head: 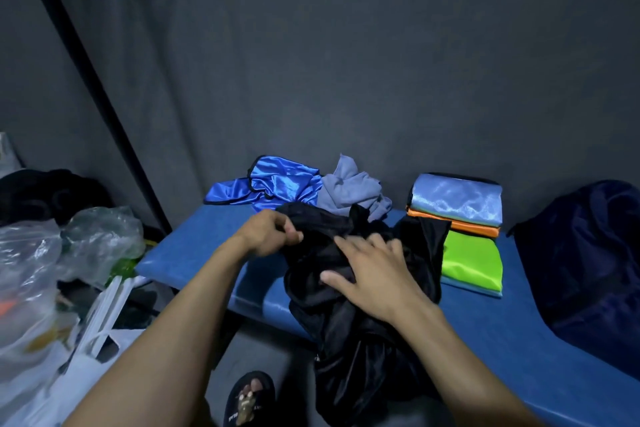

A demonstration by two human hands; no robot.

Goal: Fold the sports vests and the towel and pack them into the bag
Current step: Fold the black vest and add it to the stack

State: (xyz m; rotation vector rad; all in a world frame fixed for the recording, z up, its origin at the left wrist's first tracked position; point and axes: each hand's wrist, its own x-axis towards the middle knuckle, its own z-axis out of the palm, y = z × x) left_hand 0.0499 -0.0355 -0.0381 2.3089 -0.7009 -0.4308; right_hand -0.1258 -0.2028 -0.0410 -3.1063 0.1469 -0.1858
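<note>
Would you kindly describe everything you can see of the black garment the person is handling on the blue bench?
The black garment is a dark, soft, slightly glossy cloth, crumpled and unfolded. It lies on the front part of the blue bench, with its lower part hanging over the front edge toward the floor. The left hand pinches its upper left edge, while the right hand rests on its middle with fingers spread. Its right edge overlaps the green folded vest. Seams and details are too dark to make out.
</note>
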